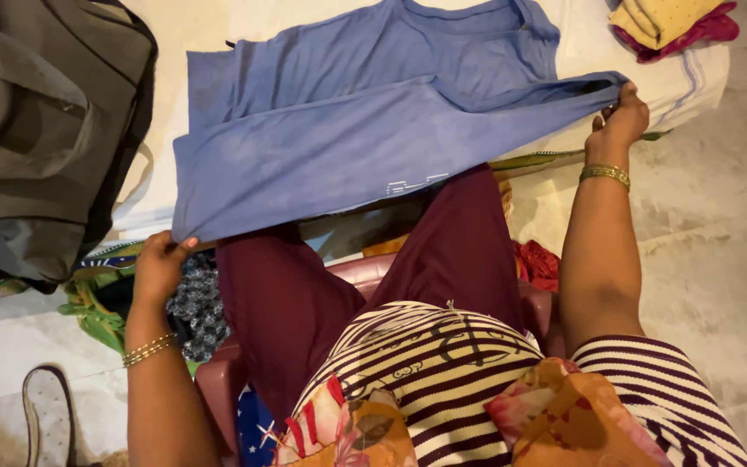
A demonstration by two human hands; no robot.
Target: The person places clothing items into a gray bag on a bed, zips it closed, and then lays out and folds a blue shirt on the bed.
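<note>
Two bare hands are ours, and both pinch the near hem of a soft blue knit garment (365, 130) that lies partly folded over a white cloth-covered surface (693, 78); our left hand (159, 264), with thin gold bangles at the wrist, is closed on the lower left corner, and our right hand (622, 117), with a broader gold bangle, is closed on the right corner, so the hem runs taut between them in a long slanting line. We see the fabric smooth and matte, with one flat fold across its middle and a straight left edge. Under the hem hangs a dark maroon cloth (443, 251) over our lap, draped across the rim of a pink plastic tub (222, 380). Beside our left hand sit a grey speckled cloth (196, 303) and a crumpled green cloth (97, 316). A large grey fabric bag (41, 130) stands at the far left, just beside the blue garment's edge. A folded yellow cloth over a magenta one (672, 17) rests at the far right corner, well apart from our hands, and pale stone floor (728, 242) lies open to the right
</note>
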